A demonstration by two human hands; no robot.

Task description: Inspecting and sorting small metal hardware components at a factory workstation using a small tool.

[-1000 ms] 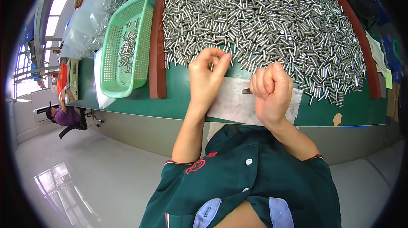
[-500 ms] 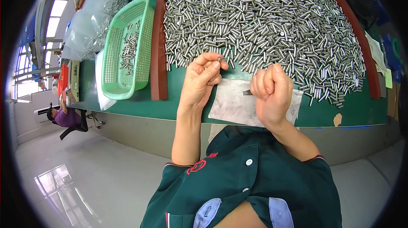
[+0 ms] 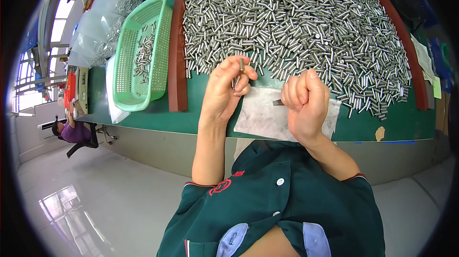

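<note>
Hundreds of short metal pins [image 3: 296, 27] cover the green table [image 3: 363, 128]. White cloth [image 3: 267, 116] lies at its near edge. Right hand [image 3: 306, 101] fisted above the cloth, a dark tool tip [image 3: 277, 102] protruding. Left hand [image 3: 229, 87] raised, fingers pinching one upright silver pin [image 3: 241, 64].

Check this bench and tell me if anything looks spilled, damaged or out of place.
Little stands out. A few metal pins lie scattered off the near right edge of the big pile on the green table. A pale tan patch near the table's front edge looks like a scuff or tape; which one is unclear.
</note>
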